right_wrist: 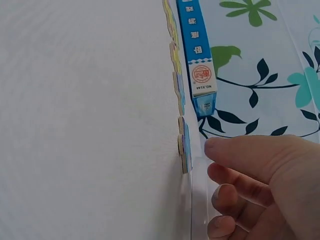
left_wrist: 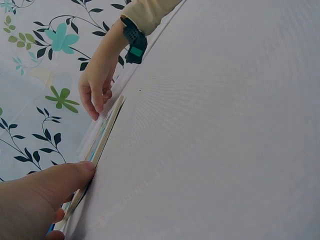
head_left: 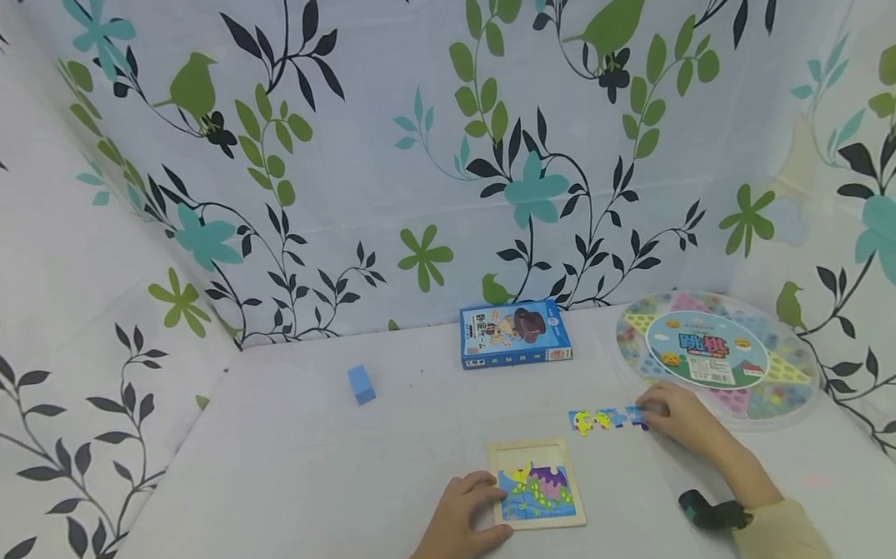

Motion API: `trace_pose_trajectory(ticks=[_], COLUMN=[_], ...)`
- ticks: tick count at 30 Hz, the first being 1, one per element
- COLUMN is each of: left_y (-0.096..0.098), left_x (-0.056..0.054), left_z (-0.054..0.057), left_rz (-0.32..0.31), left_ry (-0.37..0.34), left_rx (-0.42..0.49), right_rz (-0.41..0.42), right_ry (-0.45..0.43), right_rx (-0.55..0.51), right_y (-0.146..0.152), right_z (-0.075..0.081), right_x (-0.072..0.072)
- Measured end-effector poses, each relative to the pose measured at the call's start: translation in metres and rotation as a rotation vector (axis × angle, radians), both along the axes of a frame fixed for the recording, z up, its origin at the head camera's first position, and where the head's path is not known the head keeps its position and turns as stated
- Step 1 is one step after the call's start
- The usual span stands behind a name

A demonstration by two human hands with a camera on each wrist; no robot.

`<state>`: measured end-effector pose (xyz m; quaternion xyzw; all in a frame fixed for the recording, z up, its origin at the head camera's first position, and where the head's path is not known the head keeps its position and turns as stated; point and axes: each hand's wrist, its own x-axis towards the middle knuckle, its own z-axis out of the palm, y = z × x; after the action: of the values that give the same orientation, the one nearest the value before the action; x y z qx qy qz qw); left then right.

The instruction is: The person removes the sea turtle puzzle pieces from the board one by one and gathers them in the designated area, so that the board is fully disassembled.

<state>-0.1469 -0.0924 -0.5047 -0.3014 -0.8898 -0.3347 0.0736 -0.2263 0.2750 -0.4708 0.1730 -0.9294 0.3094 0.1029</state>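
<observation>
A small wooden puzzle tray (head_left: 537,524) lies on the table, its lower part filled with a blue, green and purple picture and its upper part bare wood. My left hand (head_left: 458,517) holds the tray at its lower left corner, thumb at the near edge and fingers along the left side. In the left wrist view the thumb (left_wrist: 82,172) presses against the tray's rim. Beyond the tray, several puzzle pieces (head_left: 582,422) lie in a row. My right hand (head_left: 675,415) hovers at the row's right end, fingers loosely bent beside the last piece (right_wrist: 185,150) with nothing between them.
A blue game box (head_left: 514,335) lies at the back. A round Chinese checkers set (head_left: 710,347) sits at the right, close to my right hand. Farther left is a small blue block (head_left: 362,384). Patterned cloth (head_left: 337,151) hangs behind the table.
</observation>
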Motion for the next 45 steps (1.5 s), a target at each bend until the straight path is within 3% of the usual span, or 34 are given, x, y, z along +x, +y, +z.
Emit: trace_pose_trajectory(ticks=[5,9,13,24,30,33,36,42,45], left_y=[0.0,0.001,0.001,0.001,0.0,0.0,0.0,0.001,0.002], left_x=[0.0,-0.002,-0.001,0.0,-0.001,-0.002,-0.002,-0.003,-0.003], left_z=[-0.001,-0.001,-0.001,-0.002,-0.004,-0.004,-0.004,-0.004,-0.004], left_rz=[-0.002,-0.003,0.004,0.001,-0.01,-0.006,-0.002,-0.004,-0.015], left_ry=[-0.007,0.005,-0.013,-0.02,-0.008,-0.006,-0.006,-0.013,-0.006], left_rx=[0.004,-0.007,-0.011,0.0,0.033,0.048,0.046,0.04,0.053], right_rz=[-0.012,0.018,0.051,0.134,0.192,0.188,0.207,0.307,0.333], right_ry=[0.071,0.171,0.214,0.12,0.233,0.262,0.226,0.216,0.194], right_rx=[-0.029,-0.056,-0.057,-0.141,-0.222,-0.302,-0.361,-0.381,-0.421], right_y=[-0.007,-0.017,-0.031,-0.077,-0.1,-0.111,-0.123,-0.142,-0.149], right_z=[0.001,0.005,0.009,0.026,0.032,0.031,0.025,0.008,0.011], right_x=[0.0,0.0,0.0,0.006,0.009,0.011,0.015,0.021,0.031])
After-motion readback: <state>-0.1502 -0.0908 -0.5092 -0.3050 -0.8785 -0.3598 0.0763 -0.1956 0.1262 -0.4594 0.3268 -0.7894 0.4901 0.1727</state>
